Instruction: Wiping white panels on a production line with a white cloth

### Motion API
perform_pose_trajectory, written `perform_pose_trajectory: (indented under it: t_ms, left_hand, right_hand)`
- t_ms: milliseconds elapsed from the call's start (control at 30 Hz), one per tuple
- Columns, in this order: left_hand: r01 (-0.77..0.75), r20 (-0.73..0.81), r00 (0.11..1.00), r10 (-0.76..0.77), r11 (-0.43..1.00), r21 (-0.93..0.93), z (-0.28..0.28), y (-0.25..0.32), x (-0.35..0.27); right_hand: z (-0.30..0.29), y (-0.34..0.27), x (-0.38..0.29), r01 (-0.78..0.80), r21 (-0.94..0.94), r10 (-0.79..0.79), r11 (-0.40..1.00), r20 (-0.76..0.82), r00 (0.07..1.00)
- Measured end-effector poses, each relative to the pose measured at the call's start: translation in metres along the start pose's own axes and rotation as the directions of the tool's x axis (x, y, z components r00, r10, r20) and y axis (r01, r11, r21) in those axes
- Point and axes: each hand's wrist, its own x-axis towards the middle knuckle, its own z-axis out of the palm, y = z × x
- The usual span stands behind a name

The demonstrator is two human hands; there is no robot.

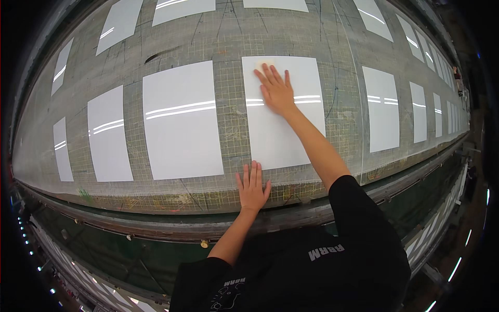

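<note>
A glossy white sheet [286, 136] lies flat on the long grid-marked table [234, 124] in front of me. My right hand [277, 90] rests palm down on its upper part, fingers spread. A pale yellowish patch [265, 61] shows at those fingertips; whether it is a mark or a thin pad, I cannot tell. What lies beneath the palm is hidden. My left hand [252, 189] lies flat near the table's front edge, its fingertips at the sheet's lower left corner. Nothing shows in its grasp.
Left of this sheet lies another white sheet [181, 124], with a grid strip between. More white sheets [382, 109] run in two rows along the table. A rail [163, 230] with small knobs follows the front edge. Light strips reflect off the sheets.
</note>
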Motion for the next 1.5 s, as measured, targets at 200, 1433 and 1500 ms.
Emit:
perform_pose_trajectory:
  t_ms: [200,1433,1500]
  left_hand:
    - [-0.035,-0.032,0.999,0.034,0.998,-0.043,-0.001,0.012,0.008]
    - [0.02,-0.079,0.997,-0.021,1.0,-0.012,-0.007,0.013,-0.001]
    - [-0.003,-0.09,0.996,0.002,1.0,-0.013,-0.008,0.015,-0.001]
  right_hand:
    - [-0.022,0.077,-0.083,-0.465,-0.15,0.452,0.872,-0.113,0.885]
    - [-0.045,-0.01,-0.126,0.036,0.262,-0.093,0.964,0.207,0.974]
    - [-0.06,-0.022,-0.16,0.056,0.322,-0.142,0.945,0.249,0.958]
